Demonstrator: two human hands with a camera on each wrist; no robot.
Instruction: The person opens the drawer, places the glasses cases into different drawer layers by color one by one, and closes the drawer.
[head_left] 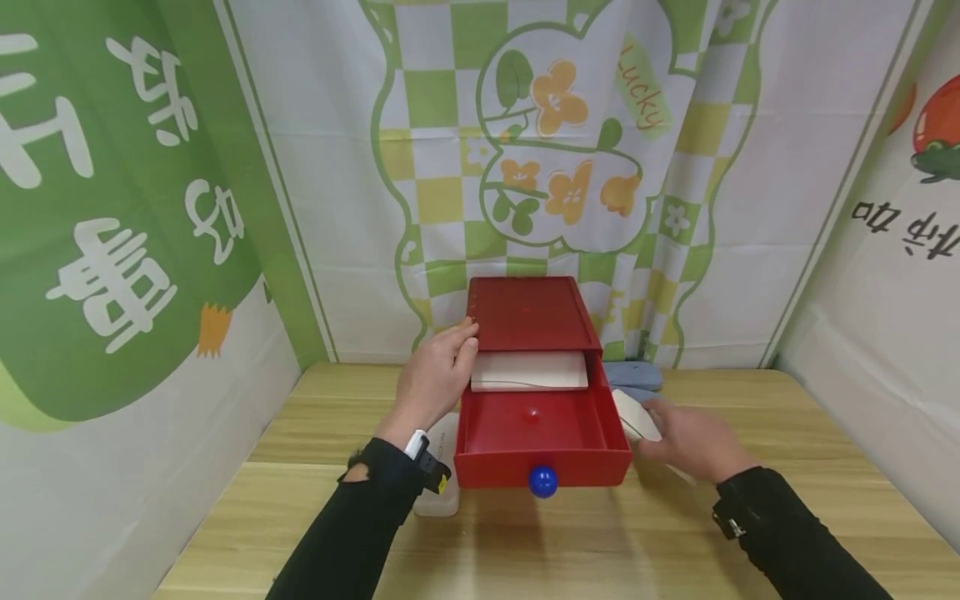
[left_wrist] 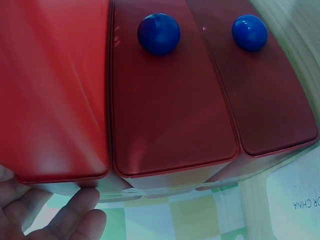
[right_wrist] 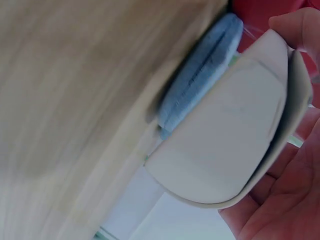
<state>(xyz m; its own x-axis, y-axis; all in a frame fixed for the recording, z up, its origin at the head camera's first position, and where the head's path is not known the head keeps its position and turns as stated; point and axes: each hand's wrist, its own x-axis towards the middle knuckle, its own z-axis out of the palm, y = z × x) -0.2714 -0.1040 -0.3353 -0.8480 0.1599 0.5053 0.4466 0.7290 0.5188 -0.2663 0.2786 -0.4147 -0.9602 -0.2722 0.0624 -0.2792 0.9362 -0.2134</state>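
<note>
A red drawer cabinet (head_left: 528,312) stands at the middle of the table, its top drawer (head_left: 555,421) pulled out by a blue knob's side. Inside the drawer's back part lies a white flat item (head_left: 528,371). My left hand (head_left: 438,379) rests against the cabinet's upper left side, fingers fairly straight; its fingertips (left_wrist: 87,197) show at the red edge in the left wrist view. Beside the drawer's right wall, my right hand (head_left: 690,437) grips a white case with a curved flap (right_wrist: 220,135), thumb on one side and fingers on the other.
Blue soft items (head_left: 633,375) lie on the table behind the white case. A white rounded slab with printed lettering (head_left: 438,500) lies left of the cabinet. Two lower drawers with blue knobs (left_wrist: 159,34) are shut. Printed cloth curtains (head_left: 322,167) enclose the table (head_left: 300,483).
</note>
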